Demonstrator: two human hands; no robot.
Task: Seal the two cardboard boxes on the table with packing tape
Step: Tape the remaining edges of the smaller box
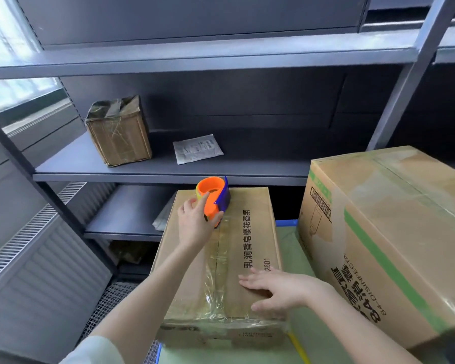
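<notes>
finish the seam cleanly

left hand (199,223) grips the tape dispenser (212,197) at the small box's (259,206) far end; right hand (276,288) lies flat on its near end. carry tape taut over the far edge. large box (378,219) stands just right.

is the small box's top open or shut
Shut. The small box has both flaps flat, meeting at a centre seam; clear tape runs along it and the right hand presses on top.
</notes>
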